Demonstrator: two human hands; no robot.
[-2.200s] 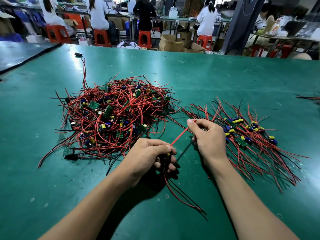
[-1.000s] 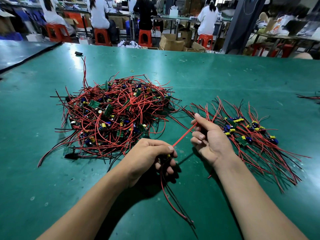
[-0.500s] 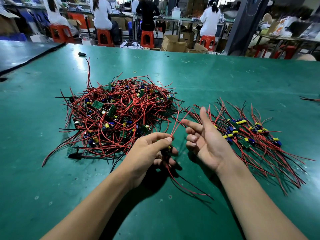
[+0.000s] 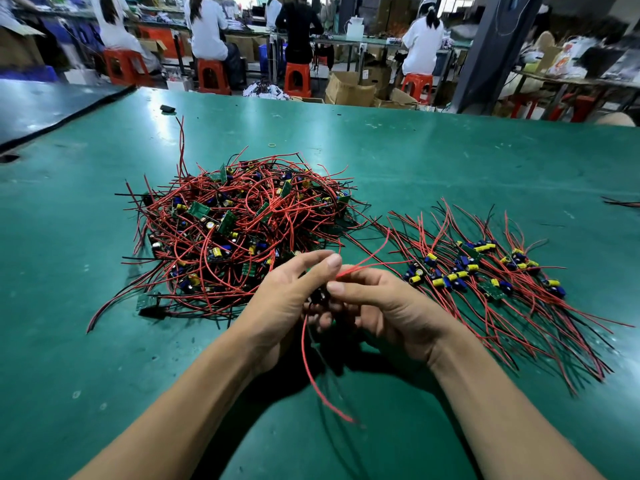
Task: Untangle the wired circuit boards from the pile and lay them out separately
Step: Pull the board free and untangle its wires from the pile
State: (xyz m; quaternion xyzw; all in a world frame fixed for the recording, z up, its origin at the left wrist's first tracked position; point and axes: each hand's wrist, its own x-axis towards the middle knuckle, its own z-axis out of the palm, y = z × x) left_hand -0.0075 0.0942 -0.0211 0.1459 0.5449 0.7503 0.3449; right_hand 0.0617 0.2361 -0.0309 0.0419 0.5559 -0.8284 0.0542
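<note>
One board in hand: the board [image 4: 317, 296], small and dark, sits almost hidden between both hands, just above the counter [image 4: 450, 161] at its near middle.
Left grip: the left hand [image 4: 287, 299] curls round the board from the pile side, closed on it, with the thumb tip up against the roots of the red leads.
Right grip: the right hand [image 4: 388, 306] pinches the same board from the other side, thumb on top and fingers tucked under.
Upper leads [image 4: 367, 263]: two red strands fan out of the pinch, up and to the right, with their ends free in the air and pointing at the row.
Lower lead [image 4: 310, 368]: one red strand, with a dark one beside it, hangs from the grips toward the person. I cannot tell whether its end touches the counter.
Pile [image 4: 242, 230]: it lies left of and beyond the hands, its near edge close to the left knuckles. No strand looks taut between it and the board, though that edge is too dense to be sure.
Row [image 4: 485, 271]: the sorted boards lie right of the right hand in a loose band, their wires running from far-left to near-right.
Key relation: the held piece's long axis runs from far-right to near, so it is crossed against the row's lie. The right hand is the nearer one to the row, whose near-left edge is just beside it.
Step judged: the board seems freed and its leads are being drawn straight. Laying it down probably calls for a small turn and a short carry rightward.
Risk: the hanging lead may drag across wires already laid.
</note>
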